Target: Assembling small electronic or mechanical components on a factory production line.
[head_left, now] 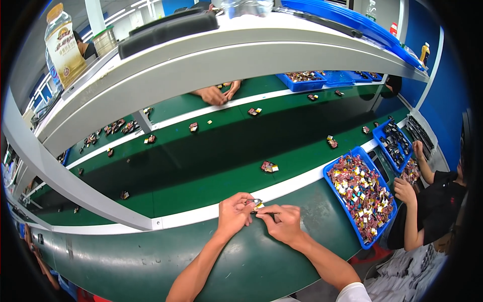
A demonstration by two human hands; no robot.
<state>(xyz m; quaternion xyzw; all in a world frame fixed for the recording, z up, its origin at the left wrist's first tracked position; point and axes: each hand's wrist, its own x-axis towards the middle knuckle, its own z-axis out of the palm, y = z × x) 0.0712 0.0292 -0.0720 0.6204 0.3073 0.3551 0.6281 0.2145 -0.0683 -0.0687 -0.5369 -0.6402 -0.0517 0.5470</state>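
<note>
My left hand (233,215) pinches a small part (258,205) with a dark casing and a yellow-and-white piece on it, just above the near edge of the green worktop. From the other side my right hand (283,222) closes thumb and forefinger on the same part. My fingers cover much of it, so its exact kind cannot be made out. To the right, a blue tray (361,244) holds a heap of small reddish-brown pieces (359,194) with white and yellow tabs.
A green conveyor belt (221,146) carries scattered small assemblies (269,166). Across it are another person's hands (219,94). A co-worker's hand (404,191) is at the right, near a blue tray of dark parts (392,143). A white shelf (241,60) spans overhead.
</note>
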